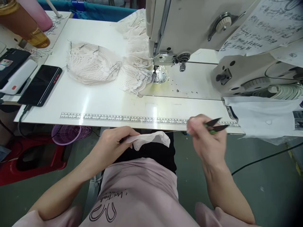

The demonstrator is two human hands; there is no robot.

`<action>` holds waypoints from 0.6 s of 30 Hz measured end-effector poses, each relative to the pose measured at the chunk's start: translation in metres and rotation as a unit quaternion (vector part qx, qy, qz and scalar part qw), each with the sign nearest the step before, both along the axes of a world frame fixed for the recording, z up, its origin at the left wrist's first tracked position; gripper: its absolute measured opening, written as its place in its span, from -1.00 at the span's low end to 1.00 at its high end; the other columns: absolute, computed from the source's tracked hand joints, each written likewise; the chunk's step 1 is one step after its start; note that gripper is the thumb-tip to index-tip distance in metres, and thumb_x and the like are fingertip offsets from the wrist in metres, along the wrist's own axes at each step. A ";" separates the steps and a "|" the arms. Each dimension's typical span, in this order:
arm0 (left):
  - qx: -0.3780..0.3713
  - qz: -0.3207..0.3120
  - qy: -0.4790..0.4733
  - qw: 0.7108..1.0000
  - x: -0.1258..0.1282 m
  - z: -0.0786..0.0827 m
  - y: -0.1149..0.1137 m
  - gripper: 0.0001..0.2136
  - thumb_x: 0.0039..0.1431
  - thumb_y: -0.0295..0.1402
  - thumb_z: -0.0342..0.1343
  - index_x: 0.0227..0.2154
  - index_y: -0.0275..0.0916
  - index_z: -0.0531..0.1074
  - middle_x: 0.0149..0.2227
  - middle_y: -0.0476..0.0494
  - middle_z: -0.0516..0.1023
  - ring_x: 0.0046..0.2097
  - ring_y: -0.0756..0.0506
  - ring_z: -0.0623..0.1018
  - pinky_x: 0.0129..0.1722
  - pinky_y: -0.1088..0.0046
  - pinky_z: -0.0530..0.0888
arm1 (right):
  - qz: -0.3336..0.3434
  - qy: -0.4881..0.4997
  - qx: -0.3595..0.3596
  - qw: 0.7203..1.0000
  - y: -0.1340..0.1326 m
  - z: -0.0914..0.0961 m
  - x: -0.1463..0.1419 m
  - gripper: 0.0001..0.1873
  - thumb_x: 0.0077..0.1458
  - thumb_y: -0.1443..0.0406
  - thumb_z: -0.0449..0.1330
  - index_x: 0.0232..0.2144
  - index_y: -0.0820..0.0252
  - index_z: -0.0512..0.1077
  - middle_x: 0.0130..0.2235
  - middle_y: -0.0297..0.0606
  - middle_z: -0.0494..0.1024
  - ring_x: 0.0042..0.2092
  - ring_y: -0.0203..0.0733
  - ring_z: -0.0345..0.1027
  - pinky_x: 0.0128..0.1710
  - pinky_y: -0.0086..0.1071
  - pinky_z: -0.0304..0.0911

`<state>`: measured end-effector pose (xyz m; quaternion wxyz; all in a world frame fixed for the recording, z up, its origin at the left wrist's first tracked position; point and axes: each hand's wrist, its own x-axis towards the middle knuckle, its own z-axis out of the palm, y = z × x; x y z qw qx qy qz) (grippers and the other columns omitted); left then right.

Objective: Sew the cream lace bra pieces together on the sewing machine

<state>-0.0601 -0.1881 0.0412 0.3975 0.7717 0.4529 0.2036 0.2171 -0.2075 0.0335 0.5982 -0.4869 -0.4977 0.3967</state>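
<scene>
White sewing table (pixel 99 104) lies ahead. Your left hand (pixel 113 146) pinches a pale fabric piece (pixel 151 139); your right hand (pixel 204 137) grips thread snips (pixel 216 125).

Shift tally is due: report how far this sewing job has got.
Seemingly done: one lace piece lies aside on the table. In hand: the left hand grips a small white fabric piece, the right hand holds thread snips, blades apart. Left: a second lace piece sits under the presser foot of the sewing machine, probably unfinished.
</scene>
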 end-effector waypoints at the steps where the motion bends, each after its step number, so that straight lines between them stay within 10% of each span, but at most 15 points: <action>1: -0.018 0.018 0.004 1.000 -0.004 0.000 0.001 -0.89 0.29 -0.32 0.08 -0.31 -0.16 0.49 -0.43 0.07 0.54 -0.42 0.06 0.48 -0.41 0.57 0.38 | -0.040 0.018 0.021 0.999 0.001 0.002 0.009 -0.78 0.13 0.28 0.27 -0.56 0.13 0.45 -0.57 -0.43 0.33 -0.54 -0.40 0.10 -0.56 -0.41 -0.05; 6: -0.109 0.057 0.021 0.992 -0.013 -0.001 0.005 -0.75 0.26 -0.14 0.10 -0.40 -0.20 0.45 -0.47 0.03 0.47 -0.46 0.05 0.36 -0.49 0.54 0.28 | -0.079 -0.038 0.015 0.996 -0.005 0.010 0.028 -0.82 0.10 0.25 0.29 -0.53 0.10 0.50 -0.55 -0.40 0.40 -0.53 -0.38 0.15 -0.58 -0.42 -0.04; 8: -0.116 0.053 0.017 0.992 -0.006 0.000 0.003 -0.72 0.26 -0.12 0.09 -0.43 -0.22 0.45 -0.50 0.05 0.43 -0.48 0.06 0.30 -0.50 0.54 0.24 | -0.021 -0.133 -0.007 0.991 -0.013 0.009 0.011 -0.96 0.04 0.26 0.34 -0.41 0.05 0.54 -0.52 -0.41 0.42 -0.46 -0.35 0.25 -0.48 -0.43 0.10; 13: -0.147 0.028 -0.032 0.988 0.019 0.004 0.000 -0.67 0.27 -0.12 0.07 -0.48 -0.25 0.47 -0.54 0.05 0.39 -0.49 0.07 0.30 -0.50 0.54 0.22 | 0.198 -0.199 -0.092 0.955 -0.019 -0.003 -0.049 -0.52 -0.01 0.23 0.38 -0.01 0.03 0.44 -0.38 -0.44 0.46 -0.42 -0.39 0.24 -0.42 -0.48 0.16; 15: -0.188 0.021 -0.058 0.980 0.022 0.004 0.000 -0.64 0.27 -0.10 0.08 -0.51 -0.26 0.45 -0.57 0.05 0.34 -0.52 0.08 0.27 -0.53 0.54 0.20 | 0.199 -0.169 -0.114 0.959 -0.013 -0.008 -0.057 -0.86 0.15 0.18 0.25 -0.25 0.09 0.49 -0.43 -0.44 0.44 -0.44 -0.41 0.21 -0.43 -0.49 0.14; 18: -0.235 0.027 -0.098 0.967 0.019 0.001 0.002 -0.64 0.26 -0.10 0.09 -0.52 -0.26 0.41 -0.58 0.07 0.28 -0.54 0.09 0.25 -0.54 0.55 0.20 | 0.198 -0.146 -0.135 0.960 -0.002 -0.009 -0.052 -0.71 0.27 0.16 0.11 -0.46 0.15 0.42 -0.44 -0.40 0.46 -0.39 -0.38 0.28 -0.39 -0.49 0.17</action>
